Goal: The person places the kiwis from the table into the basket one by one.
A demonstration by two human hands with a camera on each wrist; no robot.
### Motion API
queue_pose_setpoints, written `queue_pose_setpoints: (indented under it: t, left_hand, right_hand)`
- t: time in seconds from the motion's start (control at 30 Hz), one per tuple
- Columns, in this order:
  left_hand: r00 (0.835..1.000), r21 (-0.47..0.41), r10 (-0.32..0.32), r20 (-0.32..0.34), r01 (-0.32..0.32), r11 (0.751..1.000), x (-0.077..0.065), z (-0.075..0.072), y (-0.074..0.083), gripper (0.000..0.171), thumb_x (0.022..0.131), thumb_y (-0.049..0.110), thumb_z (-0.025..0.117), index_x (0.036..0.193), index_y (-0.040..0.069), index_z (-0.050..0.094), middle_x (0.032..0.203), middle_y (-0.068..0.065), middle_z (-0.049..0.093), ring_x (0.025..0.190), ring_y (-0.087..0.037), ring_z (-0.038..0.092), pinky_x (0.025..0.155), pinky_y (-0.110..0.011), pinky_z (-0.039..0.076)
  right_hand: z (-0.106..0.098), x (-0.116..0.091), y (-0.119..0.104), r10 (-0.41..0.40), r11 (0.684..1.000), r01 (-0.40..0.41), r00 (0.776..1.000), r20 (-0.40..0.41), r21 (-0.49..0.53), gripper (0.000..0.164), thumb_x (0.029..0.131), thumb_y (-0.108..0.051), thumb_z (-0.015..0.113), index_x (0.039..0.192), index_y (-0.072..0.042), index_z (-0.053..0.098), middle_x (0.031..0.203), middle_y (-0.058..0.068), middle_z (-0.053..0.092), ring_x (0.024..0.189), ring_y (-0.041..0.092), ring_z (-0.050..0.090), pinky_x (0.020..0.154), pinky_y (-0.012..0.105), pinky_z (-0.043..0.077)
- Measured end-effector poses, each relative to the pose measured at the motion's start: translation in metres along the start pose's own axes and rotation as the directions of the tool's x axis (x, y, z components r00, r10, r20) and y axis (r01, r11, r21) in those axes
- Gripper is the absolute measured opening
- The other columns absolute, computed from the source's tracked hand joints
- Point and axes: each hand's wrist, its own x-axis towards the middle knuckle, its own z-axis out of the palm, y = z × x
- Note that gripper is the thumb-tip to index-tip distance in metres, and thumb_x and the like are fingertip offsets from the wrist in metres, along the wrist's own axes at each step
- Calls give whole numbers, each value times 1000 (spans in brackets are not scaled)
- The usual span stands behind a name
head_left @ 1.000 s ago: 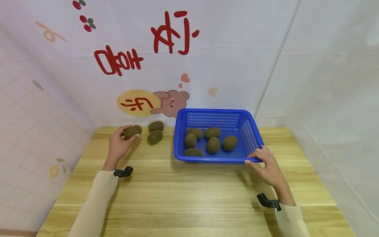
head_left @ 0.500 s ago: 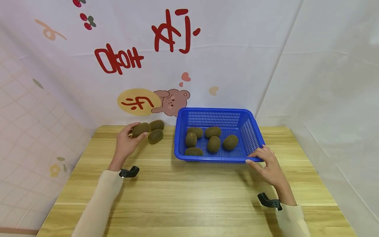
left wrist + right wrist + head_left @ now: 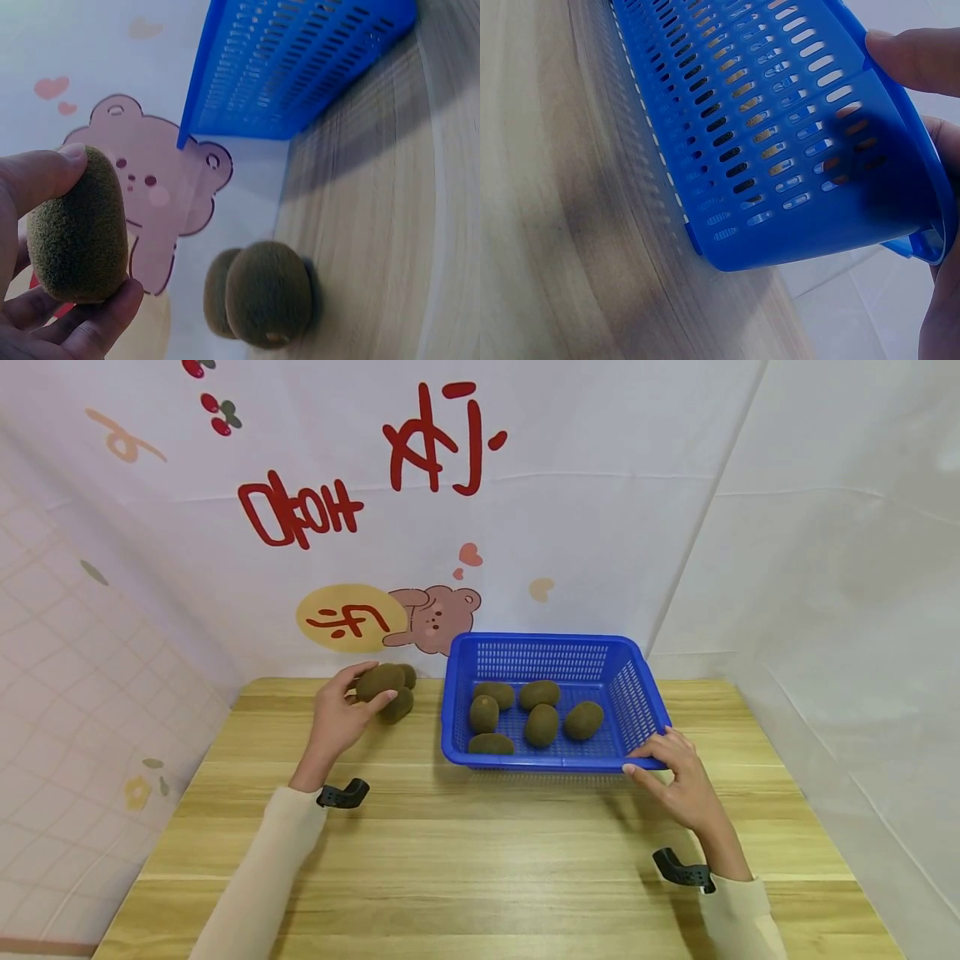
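Note:
Between thumb and fingers, my left hand (image 3: pixel 339 718) holds a brown fuzzy kiwi (image 3: pixel 79 225), raised off the table in the left wrist view. Beyond it, two more kiwis lie side by side on the table; the nearer kiwi (image 3: pixel 397 705) partly shows past the held one, and the left wrist view has the pair, with one kiwi (image 3: pixel 268 294) in front. My right hand (image 3: pixel 678 781) grips the near right corner of a blue plastic basket (image 3: pixel 555 763), thumb outside the rim and fingers over it. Inside the basket lie several kiwis (image 3: pixel 541 726).
The wooden table (image 3: pixel 510 868) ends at a white printed cloth (image 3: pixel 585 510) behind and at the sides. The basket stands close to the back cloth, right of the loose kiwis. A dark camera mount (image 3: pixel 345 793) sits on the left wrist, another mount (image 3: pixel 681 868) on the right.
My left hand has carried its kiwi to the right, now over the two loose kiwis and partly covering them. The right hand and the basket have stayed in place.

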Motion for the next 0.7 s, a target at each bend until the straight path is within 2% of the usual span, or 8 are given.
queue_pose_setpoints:
  t: [0.1,0.23,0.37,0.43,0.5,0.6,0.7]
  left_hand:
    - [1000,-5,13,5,-13,1000,1,4,5,57,87,28,84,138,11,64,135,-11,65,117,-25,61,80,-8,49]
    - [999,-8,28,19,-27,1000,1,9,12,57,88,26,84,138,10,63,135,-12,65,118,-26,62,83,-14,52]
    - [998,-25,39,43,-38,999,1,13,20,56,88,25,83,139,10,63,136,-12,64,118,-28,62,90,-33,57]
    - [997,-41,51,53,-49,998,2,15,23,57,88,24,83,139,9,62,137,-13,63,118,-29,62,92,-44,58]
    - [996,-55,67,59,-64,996,3,17,26,57,88,23,83,139,9,62,137,-14,63,116,-30,62,93,-50,57]
    - [994,-54,95,62,-92,994,4,21,31,56,87,21,84,138,9,63,137,-13,64,113,-29,62,91,-52,57]
    - [990,-32,123,65,-121,992,5,25,37,56,87,22,84,138,10,64,136,-11,65,112,-27,62,88,-49,56]
  right_hand:
    - [0,0,0,6,1000,-6,1000,-3,2,22,82,-4,82,90,-23,75,87,-5,71,98,8,56,116,59,25]
    - [0,0,1,12,1000,-12,1000,0,-1,23,82,-3,82,90,-23,75,88,-7,71,100,6,56,117,59,25]
    - [0,0,2,12,1000,-12,1000,2,-6,25,82,-3,82,90,-25,75,88,-7,70,99,6,56,118,57,25]
    - [0,0,2,11,1000,-11,1000,2,-7,25,82,-3,82,90,-25,75,88,-8,70,99,6,57,118,56,25]
    - [0,0,2,9,1000,-9,1000,0,-7,25,82,-3,82,90,-25,75,88,-7,70,99,6,57,118,56,25]
    - [0,0,2,4,1000,-4,1000,-4,-5,25,82,-3,82,90,-25,75,87,-6,71,99,7,57,116,55,25]
    - [0,0,2,1,1000,-1,1000,-6,-5,25,81,-3,82,90,-26,75,87,-6,70,97,7,56,115,51,26]
